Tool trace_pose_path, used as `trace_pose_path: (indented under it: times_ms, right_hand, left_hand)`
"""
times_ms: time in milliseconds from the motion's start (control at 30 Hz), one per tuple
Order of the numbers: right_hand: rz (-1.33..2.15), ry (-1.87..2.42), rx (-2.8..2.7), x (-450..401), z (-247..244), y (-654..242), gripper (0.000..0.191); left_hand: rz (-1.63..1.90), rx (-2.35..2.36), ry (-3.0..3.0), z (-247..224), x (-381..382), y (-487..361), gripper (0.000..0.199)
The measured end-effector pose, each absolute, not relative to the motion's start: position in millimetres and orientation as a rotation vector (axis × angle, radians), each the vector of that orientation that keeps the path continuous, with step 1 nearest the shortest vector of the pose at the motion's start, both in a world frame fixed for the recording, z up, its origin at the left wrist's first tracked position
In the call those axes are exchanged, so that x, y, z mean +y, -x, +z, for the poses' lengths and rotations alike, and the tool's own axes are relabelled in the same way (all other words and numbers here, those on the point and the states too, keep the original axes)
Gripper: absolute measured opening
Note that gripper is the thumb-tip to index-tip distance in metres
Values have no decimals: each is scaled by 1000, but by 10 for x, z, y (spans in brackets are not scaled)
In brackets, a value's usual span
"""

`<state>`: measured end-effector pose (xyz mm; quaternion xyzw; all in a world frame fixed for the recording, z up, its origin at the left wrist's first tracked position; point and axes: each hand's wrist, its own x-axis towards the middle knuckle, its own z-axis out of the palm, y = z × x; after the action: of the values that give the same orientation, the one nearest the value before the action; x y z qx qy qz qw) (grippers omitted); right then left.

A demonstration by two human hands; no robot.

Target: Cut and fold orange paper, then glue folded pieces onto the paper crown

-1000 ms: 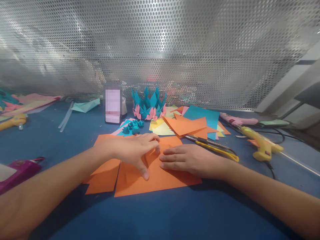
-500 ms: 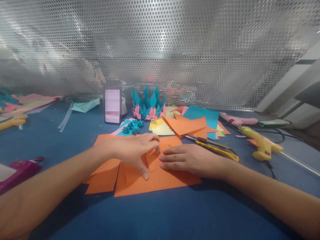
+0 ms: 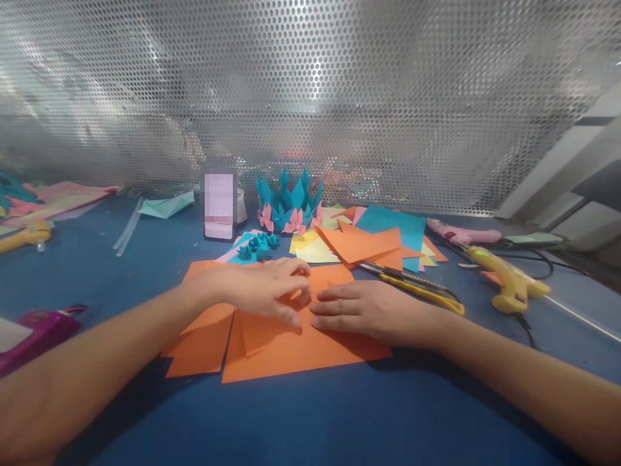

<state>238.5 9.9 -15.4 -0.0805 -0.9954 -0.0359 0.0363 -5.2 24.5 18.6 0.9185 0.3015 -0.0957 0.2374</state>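
Currently resting the right hand [image 3: 369,310] flat on 1 orange sheet [image 3: 315,353] in the middle of the table [image 3: 339,421], with fingers straight and close together, and curving the left hand [image 3: 264,291] over the same sheet, with a narrow gap between thumb and fingertips; cannot tell whether pinching it. Set farther back: 1 blue-and-pink paper crown [image 3: 294,208], 1 phone [image 3: 218,230], 2 clear sticks [image 3: 127,228] leftward, 1 pink glue gun [image 3: 468,234] and 1 yellow glue gun [image 3: 513,285] rightward.

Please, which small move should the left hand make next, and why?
Probably, the left hand should flatten its fingers onto the orange paper: they are bent over it, while the right hand lies flat there and could steady it.
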Motion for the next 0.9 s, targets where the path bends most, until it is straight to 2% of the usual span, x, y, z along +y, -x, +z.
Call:
trace_pose_path:
  times_ms: [167, 900]
  right_hand:
    - [-102, 254, -3051, 99, -162, -2386, 40]
    - [-46, 267, -3026, 102, -149, -2381, 39]
  left_hand:
    - [-220, 871, -2515, 157, 240, 54, 28]
    - [-215, 800, -2445, 150, 219, 40, 26]
